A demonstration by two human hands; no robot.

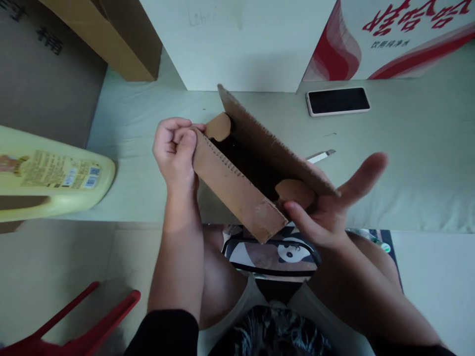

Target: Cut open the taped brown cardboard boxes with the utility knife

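A small brown cardboard box (237,183) is tilted above the table's front edge, its lid flap raised and its dark inside facing up. My left hand (178,148) pinches the box's left corner between thumb and fingers. At the other end, my right hand (330,212) supports the box near a rounded side tab (295,193). One finger lies along the near side, another digit sticks out to the right, and the rest are partly hidden behind the flap. Just beyond the right hand lies a utility knife (322,156), its handle partly covered by the box.
A phone (339,101) lies on the pale green tabletop (401,163). White (241,49) and red-and-white (371,59) boxes stand behind. To the left are a yellow jug (74,173) and brown cartons (137,59). A red stool or chair part (107,316) stands lower left.
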